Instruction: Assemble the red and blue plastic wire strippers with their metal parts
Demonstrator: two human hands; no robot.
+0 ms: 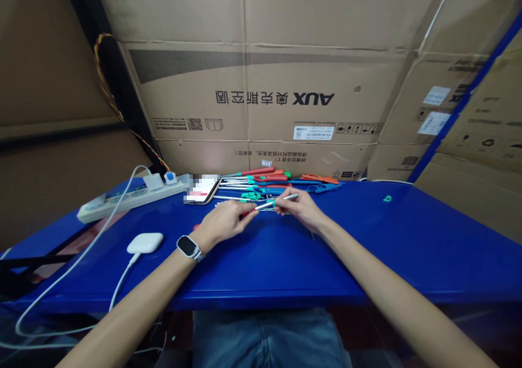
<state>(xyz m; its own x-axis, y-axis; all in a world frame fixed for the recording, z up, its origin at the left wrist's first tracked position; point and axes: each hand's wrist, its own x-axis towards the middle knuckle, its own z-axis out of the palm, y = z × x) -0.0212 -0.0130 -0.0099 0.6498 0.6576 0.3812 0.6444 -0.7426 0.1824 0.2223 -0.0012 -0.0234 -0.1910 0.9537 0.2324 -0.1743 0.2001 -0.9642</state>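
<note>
Both my hands meet over the middle of the blue table. My left hand [224,220] is closed around the red handle of a stick lighter [263,206], which has a slim metal tube and a bit of green. Thumb and fingers of my right hand [302,207] pinch the tube towards its far end. Just beyond them lies a pile of similar stick lighters [269,178], with red and blue handles, green triggers and metal tubes. Thin wires show beneath the held lighter, partly covered by my fingers.
A phone [203,187] lies left of the pile. A power strip [130,198] with plugs stands at far left, and a white earbud case [145,243] on a cable is nearer. A small green piece [387,198] sits right. Cardboard [261,74] walls the back.
</note>
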